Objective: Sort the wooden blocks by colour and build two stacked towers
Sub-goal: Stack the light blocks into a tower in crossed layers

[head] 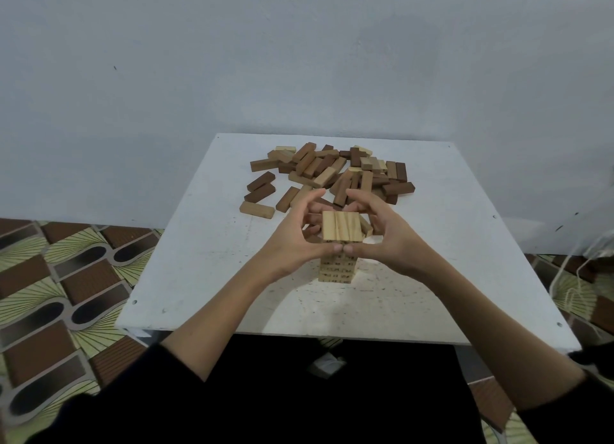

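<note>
A tower of light wooden blocks point(341, 226) stands near the middle of the white table point(206, 277), several layers high. My left hand point(292, 237) cups its left side and my right hand point(388, 237) cups its right side. Both thumbs press the front of the upper layers, and the fingers curl round behind the top. A loose pile of light and dark brown blocks point(332, 174) lies behind the tower toward the wall. Part of the pile is hidden by my hands.
The wall rises right behind the table's far edge. A patterned floor point(50, 294) shows on both sides of the table. White cords point(571, 277) hang at the right. A few single blocks point(257, 209) lie apart at the pile's left.
</note>
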Available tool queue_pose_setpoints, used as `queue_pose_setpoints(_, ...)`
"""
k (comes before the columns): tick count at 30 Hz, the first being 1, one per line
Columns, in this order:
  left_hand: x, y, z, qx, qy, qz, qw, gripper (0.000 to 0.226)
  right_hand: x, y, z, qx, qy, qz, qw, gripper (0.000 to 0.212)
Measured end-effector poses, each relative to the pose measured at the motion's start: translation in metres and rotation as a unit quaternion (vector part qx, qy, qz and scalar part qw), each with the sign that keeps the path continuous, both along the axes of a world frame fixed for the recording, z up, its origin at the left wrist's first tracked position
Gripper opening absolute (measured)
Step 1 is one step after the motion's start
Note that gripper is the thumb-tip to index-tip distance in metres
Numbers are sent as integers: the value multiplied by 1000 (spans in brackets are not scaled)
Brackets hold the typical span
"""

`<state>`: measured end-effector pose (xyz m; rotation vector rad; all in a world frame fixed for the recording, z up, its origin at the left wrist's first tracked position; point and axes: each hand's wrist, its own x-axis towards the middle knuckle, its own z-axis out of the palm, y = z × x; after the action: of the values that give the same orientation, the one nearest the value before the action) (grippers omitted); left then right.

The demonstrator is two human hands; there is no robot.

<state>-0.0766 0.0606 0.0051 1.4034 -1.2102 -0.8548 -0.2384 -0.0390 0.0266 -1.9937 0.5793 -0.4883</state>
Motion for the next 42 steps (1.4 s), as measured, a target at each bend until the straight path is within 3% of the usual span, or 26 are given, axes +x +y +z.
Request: queue_pose_setpoints(42, 2, 5, -3, 6, -12, 11, 1000, 99, 0, 1, 3, 15, 37, -11, 999, 87)
